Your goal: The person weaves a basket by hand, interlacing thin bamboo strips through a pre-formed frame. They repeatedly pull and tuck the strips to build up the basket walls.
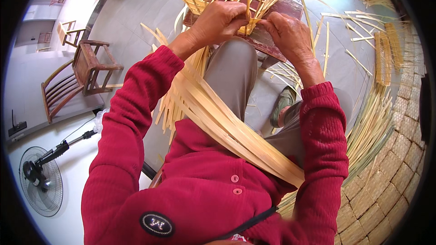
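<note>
In front of my knees, a partly woven bamboo basket (196, 5) rests on a low reddish-brown wooden stand (293, 10), its upright stakes fanning outward. My left hand (218, 22) is closed at the basket's near side, fingers pinched on a thin bamboo strip (256, 20). A short distance to its right, my right hand (290, 34) grips the same strip between thumb and forefinger. Across my lap lies a thick bundle of long pale bamboo strips (222, 120), passing under my right forearm. My fingers hide part of the weave.
A wooden chair (91, 66) lies tipped at the left, with a standing fan (42, 181) below it in the picture. Loose strips (363, 22) and a long strip pile (370, 129) are on the floor at right, beside a woven mat (393, 172).
</note>
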`<control>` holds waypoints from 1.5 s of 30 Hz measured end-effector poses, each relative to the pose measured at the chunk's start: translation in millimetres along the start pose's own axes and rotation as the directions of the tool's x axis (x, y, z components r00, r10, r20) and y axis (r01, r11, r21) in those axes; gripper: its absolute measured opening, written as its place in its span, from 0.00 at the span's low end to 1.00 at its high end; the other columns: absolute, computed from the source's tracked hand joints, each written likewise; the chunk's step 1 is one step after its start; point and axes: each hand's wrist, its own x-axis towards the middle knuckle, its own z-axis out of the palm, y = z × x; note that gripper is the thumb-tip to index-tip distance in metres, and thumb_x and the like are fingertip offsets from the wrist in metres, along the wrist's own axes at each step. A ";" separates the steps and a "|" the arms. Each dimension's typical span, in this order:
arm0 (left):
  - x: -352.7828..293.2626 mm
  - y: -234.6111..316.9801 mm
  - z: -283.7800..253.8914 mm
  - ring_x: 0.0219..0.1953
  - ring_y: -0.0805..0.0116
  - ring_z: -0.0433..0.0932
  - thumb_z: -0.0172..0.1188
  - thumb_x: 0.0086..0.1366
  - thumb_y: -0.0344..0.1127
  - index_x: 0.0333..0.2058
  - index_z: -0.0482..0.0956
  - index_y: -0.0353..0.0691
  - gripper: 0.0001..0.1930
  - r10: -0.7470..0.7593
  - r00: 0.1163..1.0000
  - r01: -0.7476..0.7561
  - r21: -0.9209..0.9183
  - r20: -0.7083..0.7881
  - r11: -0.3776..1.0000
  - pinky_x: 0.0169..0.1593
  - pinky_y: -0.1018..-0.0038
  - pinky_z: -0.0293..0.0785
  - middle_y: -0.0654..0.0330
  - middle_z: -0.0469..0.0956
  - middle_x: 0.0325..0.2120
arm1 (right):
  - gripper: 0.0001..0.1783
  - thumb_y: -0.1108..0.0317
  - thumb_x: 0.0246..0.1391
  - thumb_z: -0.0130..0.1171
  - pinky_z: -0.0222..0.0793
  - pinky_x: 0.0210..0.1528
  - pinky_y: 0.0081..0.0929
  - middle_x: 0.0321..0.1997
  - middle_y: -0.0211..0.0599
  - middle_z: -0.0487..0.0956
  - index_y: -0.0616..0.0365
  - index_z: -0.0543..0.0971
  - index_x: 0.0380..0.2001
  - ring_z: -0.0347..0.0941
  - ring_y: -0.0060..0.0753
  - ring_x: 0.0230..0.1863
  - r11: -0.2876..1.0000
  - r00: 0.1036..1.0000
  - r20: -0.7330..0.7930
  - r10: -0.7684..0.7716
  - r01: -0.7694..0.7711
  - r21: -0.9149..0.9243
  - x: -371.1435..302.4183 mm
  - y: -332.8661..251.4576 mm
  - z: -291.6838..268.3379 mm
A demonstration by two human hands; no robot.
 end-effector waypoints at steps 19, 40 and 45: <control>0.4 -42.1 -21.8 0.34 0.56 0.83 0.69 0.58 0.26 0.37 0.81 0.37 0.09 0.115 0.986 -0.094 -0.174 0.116 0.980 0.38 0.68 0.79 0.57 0.84 0.32 | 0.24 0.44 0.61 0.60 0.73 0.29 0.46 0.21 0.44 0.79 0.53 0.84 0.24 0.78 0.53 0.26 0.905 0.876 0.252 -0.412 0.363 0.221 82.3 32.5 17.2; 5.8 -57.5 -37.8 0.42 0.66 0.79 0.69 0.62 0.27 0.48 0.75 0.36 0.17 -0.006 0.975 0.058 -0.232 0.221 0.971 0.44 0.70 0.76 0.59 0.78 0.40 | 0.12 0.52 0.54 0.65 0.74 0.30 0.44 0.24 0.47 0.81 0.46 0.87 0.31 0.80 0.53 0.29 0.881 0.854 0.254 -0.454 0.387 0.271 101.6 23.5 17.4; -18.8 -37.3 -33.2 0.37 0.76 0.83 0.72 0.60 0.29 0.47 0.79 0.36 0.17 -0.222 0.971 0.237 -0.256 0.085 0.937 0.42 0.78 0.80 0.63 0.84 0.37 | 0.15 0.55 0.58 0.62 0.76 0.33 0.46 0.25 0.49 0.81 0.56 0.84 0.28 0.81 0.53 0.28 0.933 0.891 0.290 -0.348 0.299 0.202 83.9 16.1 21.0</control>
